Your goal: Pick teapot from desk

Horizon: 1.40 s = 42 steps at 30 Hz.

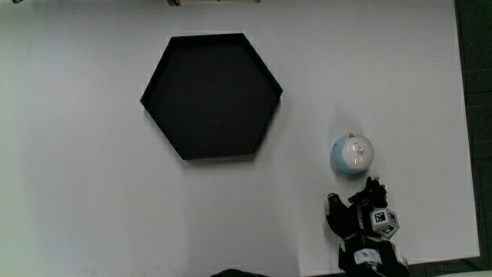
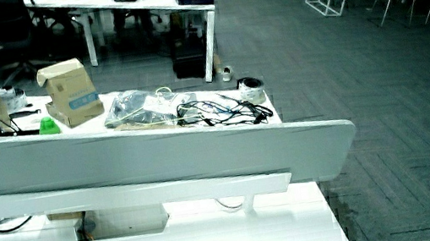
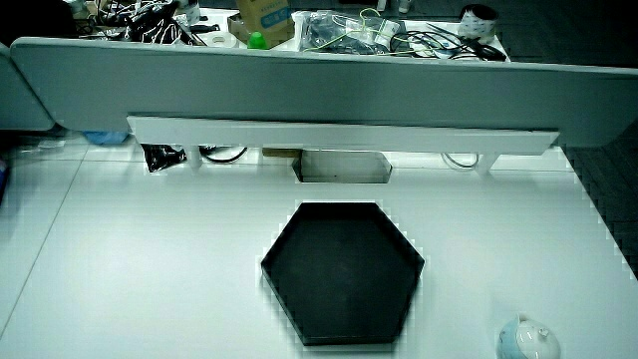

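While the hand (image 1: 360, 218) sits low over the white desk (image 1: 84, 192) at the edge nearest the person, its fingers (image 1: 374, 188) reach toward the teapot (image 1: 353, 153) and hold nothing; they look loosely spread, the fingertips just short of the pot's rim and seemingly apart from it. On the back of the black glove rides a small patterned cube (image 1: 383, 221), and the forearm (image 1: 370, 261) runs off toward the person. The teapot is pale blue with a white lid and stands upright on the desk, just farther from the person than the hand. In a side view the teapot (image 3: 527, 339) appears near the desk's near edge, with the hand out of sight. A black hexagonal tray (image 1: 211, 96) lies flat on the desk, well apart from the teapot and farther from the person; its interior looks bare. In both side views a low grey partition (image 3: 299, 70) closes the desk's end, the tray (image 3: 343, 272) lying between it and the person.
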Each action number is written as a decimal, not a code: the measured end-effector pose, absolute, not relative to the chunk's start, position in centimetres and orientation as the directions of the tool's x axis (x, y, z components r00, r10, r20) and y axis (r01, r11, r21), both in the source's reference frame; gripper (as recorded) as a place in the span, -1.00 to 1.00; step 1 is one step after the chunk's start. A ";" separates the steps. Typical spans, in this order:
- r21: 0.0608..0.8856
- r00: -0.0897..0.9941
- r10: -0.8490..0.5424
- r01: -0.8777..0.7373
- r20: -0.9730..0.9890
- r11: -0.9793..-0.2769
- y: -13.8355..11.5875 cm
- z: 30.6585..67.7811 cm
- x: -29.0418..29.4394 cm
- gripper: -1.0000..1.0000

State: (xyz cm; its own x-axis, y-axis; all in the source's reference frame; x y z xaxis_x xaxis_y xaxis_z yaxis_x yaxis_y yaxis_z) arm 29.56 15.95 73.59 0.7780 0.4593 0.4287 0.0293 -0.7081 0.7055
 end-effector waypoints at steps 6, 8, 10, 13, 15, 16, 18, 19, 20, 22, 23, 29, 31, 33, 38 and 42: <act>0.706 0.595 0.567 -0.002 0.569 -0.708 15.3 75.3 30.6 0.00; 0.649 0.638 0.531 0.065 0.557 -0.758 14.7 74.0 30.0 0.00; 0.680 0.600 0.566 0.050 0.565 -0.732 14.6 75.1 30.4 0.00; 0.672 0.564 0.581 0.062 0.587 -0.738 13.7 74.6 30.4 0.00; 0.454 0.623 0.365 0.018 0.691 -0.891 13.2 73.6 30.2 0.00; 0.333 0.648 0.247 -0.011 0.721 -0.943 13.0 73.1 30.1 0.00; 0.077 0.683 0.002 -0.079 0.730 -0.994 12.5 72.1 29.9 0.00; -0.053 0.694 -0.120 -0.117 0.710 -0.992 12.3 71.6 29.8 0.00; -0.180 0.699 -0.239 -0.158 0.674 -0.971 12.0 71.1 29.7 0.00; -0.296 0.714 -0.329 -0.177 0.618 -0.939 12.0 70.2 29.7 0.08; -0.283 0.719 -0.305 -0.155 0.624 -0.946 12.2 70.8 30.1 0.12; -0.284 0.715 -0.263 -0.094 0.648 -0.954 11.6 71.1 30.3 0.36; -0.306 0.712 -0.263 -0.070 0.651 -0.949 11.7 70.9 30.2 0.44; -0.302 0.716 -0.245 -0.050 0.653 -0.952 11.8 70.4 30.1 0.52; -0.317 0.696 -0.246 -0.029 0.674 -0.948 11.5 70.6 30.2 0.72; -0.312 0.700 -0.236 -0.019 0.675 -0.950 11.4 70.1 30.2 0.88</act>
